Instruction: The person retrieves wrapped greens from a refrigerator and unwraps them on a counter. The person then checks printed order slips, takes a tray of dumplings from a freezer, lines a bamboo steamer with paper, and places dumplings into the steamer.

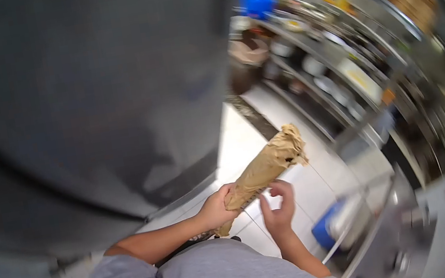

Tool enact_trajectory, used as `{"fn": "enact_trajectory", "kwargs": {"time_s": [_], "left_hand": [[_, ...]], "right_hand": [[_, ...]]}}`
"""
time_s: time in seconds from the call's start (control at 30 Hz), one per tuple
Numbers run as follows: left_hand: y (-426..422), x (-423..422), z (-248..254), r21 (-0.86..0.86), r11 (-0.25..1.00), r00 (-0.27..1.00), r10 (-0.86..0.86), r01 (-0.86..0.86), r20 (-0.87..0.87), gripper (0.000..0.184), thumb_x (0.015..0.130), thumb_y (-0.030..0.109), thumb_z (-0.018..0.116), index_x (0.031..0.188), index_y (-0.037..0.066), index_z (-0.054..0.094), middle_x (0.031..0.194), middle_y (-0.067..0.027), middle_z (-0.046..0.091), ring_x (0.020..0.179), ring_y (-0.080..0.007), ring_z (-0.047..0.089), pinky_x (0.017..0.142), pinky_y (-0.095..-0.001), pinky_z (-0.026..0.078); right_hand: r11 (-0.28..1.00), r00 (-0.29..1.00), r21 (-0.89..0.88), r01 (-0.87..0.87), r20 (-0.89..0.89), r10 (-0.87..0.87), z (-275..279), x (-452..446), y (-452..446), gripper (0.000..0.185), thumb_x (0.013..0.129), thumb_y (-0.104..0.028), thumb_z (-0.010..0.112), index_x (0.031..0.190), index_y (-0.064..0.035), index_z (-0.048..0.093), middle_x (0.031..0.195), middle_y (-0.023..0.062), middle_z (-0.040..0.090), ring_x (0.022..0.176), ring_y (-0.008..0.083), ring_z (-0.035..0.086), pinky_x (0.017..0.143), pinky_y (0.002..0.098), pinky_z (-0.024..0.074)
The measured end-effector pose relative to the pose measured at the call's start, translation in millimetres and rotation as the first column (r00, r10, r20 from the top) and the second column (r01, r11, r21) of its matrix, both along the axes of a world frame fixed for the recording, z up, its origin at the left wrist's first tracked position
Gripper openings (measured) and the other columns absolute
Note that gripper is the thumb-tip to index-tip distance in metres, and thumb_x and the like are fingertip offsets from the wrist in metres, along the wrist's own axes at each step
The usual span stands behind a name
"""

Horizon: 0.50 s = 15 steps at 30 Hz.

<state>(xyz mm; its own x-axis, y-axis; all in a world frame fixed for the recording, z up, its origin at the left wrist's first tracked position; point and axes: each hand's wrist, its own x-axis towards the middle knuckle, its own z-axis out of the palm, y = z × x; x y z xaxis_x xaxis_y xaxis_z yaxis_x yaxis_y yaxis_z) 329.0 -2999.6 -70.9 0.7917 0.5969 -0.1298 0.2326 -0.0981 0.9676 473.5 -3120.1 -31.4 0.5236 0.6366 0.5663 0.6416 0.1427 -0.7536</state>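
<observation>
My left hand (217, 208) is wrapped around the lower end of a long roll covered in crinkled brown paper (262, 167). The roll slants up to the right in front of my body, its far end bunched and ragged with a small dark spot. What lies inside the wrapping is hidden. Just below the roll's right side is my right hand (279, 205), thumb and curled fingers apart, with nothing visible between them. Whether its fingertips touch the paper I cannot tell.
A large grey metal surface (83, 103) fills the left. Metal shelves (308, 55) with blurred kitchenware run along the right, a blue item (257, 4) among them. Light floor tiles (243, 141) lie below. At lower right are a blue-and-white container (332, 223) and a metal counter (378, 242).
</observation>
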Motion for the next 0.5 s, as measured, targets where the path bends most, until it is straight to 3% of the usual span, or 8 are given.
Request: {"fn": "enact_trajectory", "kwargs": {"time_s": [0.1,0.13,0.2,0.27,0.33,0.37,0.4,0.5], "left_hand": [[-10.7,-44.2,-7.0,0.147,0.943,0.939,0.262,-0.298,0.224,0.071,0.072,0.014,0.074,0.133,0.004,0.038,0.115,-0.0153,0.060,0.106,-0.0250,0.061,0.089,-0.0349,0.048],[-14.3,-60.6,-1.7,0.131,0.931,0.926,0.307,-0.339,0.220,0.075,0.076,0.018,0.078,0.135,0.002,0.035,0.121,-0.0125,0.057,0.113,-0.0201,0.055,0.095,-0.0328,0.044],[-23.9,-76.5,14.7,0.130,0.877,0.871,0.423,-0.463,0.252,0.076,0.077,0.021,0.078,0.136,0.002,0.033,0.122,-0.0153,0.055,0.115,-0.0215,0.054,0.096,-0.0344,0.043],[-29.6,-106.5,26.6,0.124,0.817,0.809,0.513,-0.563,0.286,0.074,0.077,0.019,0.077,0.135,0.002,0.034,0.122,-0.0158,0.055,0.116,-0.0222,0.053,0.097,-0.0348,0.042],[-31.6,-143.4,39.3,0.080,0.753,0.740,0.610,-0.653,0.284,0.073,0.075,0.014,0.074,0.135,0.002,0.034,0.120,-0.0171,0.055,0.117,-0.0248,0.053,0.097,-0.0352,0.042],[-34.2,-160.1,41.5,0.027,0.725,0.703,0.657,-0.688,0.273,0.073,0.073,0.010,0.072,0.134,0.002,0.034,0.119,-0.0183,0.056,0.118,-0.0274,0.053,0.096,-0.0356,0.043],[-33.3,-181.6,30.5,-0.003,0.715,0.675,0.660,-0.699,0.331,0.073,0.070,0.008,0.073,0.132,0.002,0.036,0.117,-0.0165,0.056,0.116,-0.0252,0.054,0.095,-0.0352,0.043],[-37.3,-238.1,31.6,-0.050,0.703,0.657,0.685,-0.710,0.314,0.072,0.065,0.006,0.074,0.128,0.003,0.041,0.109,-0.0108,0.059,0.103,-0.0181,0.057,0.088,-0.0332,0.047]], "right_hand": [[0.923,0.871,-0.044,-0.383,-0.352,0.344,-1.1,-11.3,33.2,0.062,0.071,-0.007,0.076,0.124,-0.0011,0.045,0.114,0.0103,0.053,0.099,0.0208,0.052,0.081,0.0329,0.0450],[0.858,0.787,-0.044,-0.512,-0.423,0.448,-2.3,-26.4,43.1,0.069,0.071,-0.010,0.077,0.129,-0.0008,0.042,0.117,0.0103,0.051,0.102,0.0206,0.051,0.083,0.0338,0.0447],[0.702,0.688,-0.092,-0.707,-0.320,0.651,7.1,-51.2,60.1,0.058,0.079,-0.014,0.072,0.128,0.0017,0.045,0.116,0.0113,0.053,0.105,0.0214,0.053,0.084,0.0341,0.0455],[0.704,0.681,-0.098,-0.703,-0.376,0.628,14.2,-97.0,74.6,0.045,0.083,-0.011,0.068,0.122,0.0030,0.051,0.110,0.0123,0.056,0.099,0.0230,0.056,0.083,0.0340,0.0463],[0.680,0.678,-0.113,-0.724,-0.296,0.673,14.0,-129.0,92.1,0.037,0.083,-0.007,0.067,0.116,0.0035,0.056,0.105,0.0134,0.060,0.093,0.0260,0.058,0.081,0.0338,0.0475],[0.727,0.726,-0.015,-0.686,-0.073,0.684,18.6,-150.6,99.8,0.035,0.082,-0.007,0.068,0.114,0.0033,0.057,0.104,0.0143,0.060,0.091,0.0275,0.059,0.079,0.0345,0.0477],[0.762,0.765,0.086,-0.641,0.148,0.627,20.1,-174.1,102.4,0.033,0.081,-0.006,0.070,0.111,0.0032,0.059,0.102,0.0152,0.061,0.089,0.0290,0.059,0.078,0.0352,0.0479],[0.748,0.763,0.200,-0.632,0.329,0.556,25.9,-224.7,109.5,0.028,0.078,-0.003,0.071,0.105,0.0018,0.063,0.099,0.0146,0.061,0.084,0.0312,0.059,0.074,0.0378,0.0475]]}}
